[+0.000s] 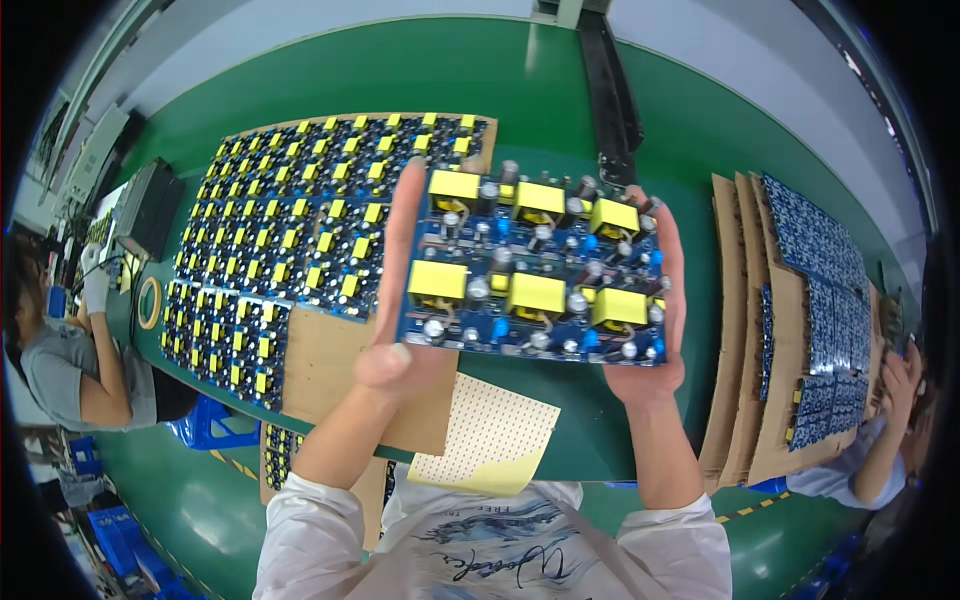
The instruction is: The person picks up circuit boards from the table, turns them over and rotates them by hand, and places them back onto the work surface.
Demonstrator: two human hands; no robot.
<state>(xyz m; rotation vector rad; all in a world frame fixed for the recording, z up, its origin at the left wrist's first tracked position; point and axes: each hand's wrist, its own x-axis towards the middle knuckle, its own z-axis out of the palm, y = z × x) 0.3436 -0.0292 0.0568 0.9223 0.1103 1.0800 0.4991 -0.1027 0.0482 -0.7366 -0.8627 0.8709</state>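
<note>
At the far left, a co-worker in a grey short-sleeved shirt (60, 365) sat near a dark, box-shaped device (148, 212). Next came a pale yellow ring of tape (157, 303), which lay flat on the smooth green worktop (450, 70). To the right of it, many blue circuit boards with yellow blocks (280, 215) stood in close rows on brown cardboard (325, 360), and a part of this cardboard was bare at the front. The person's left hand (388, 335) was at the left edge of a rectangular blue circuit board panel (540, 260), which carried six bright yellow blocks and small round silver parts. This panel was raised over the worktop, and below it lay a pale yellow sheet with rows of dark dots (490, 430). Behind the panel was a long black arm (610, 100). The right hand (672, 345) was at the opposite edge, so the grip of both hands was clamped on the panel. Further right, brown cardboard sheets (735, 330) stood near blue boards with pale markings (820, 280), and beside these appeared another person's hand (900, 375).
</note>
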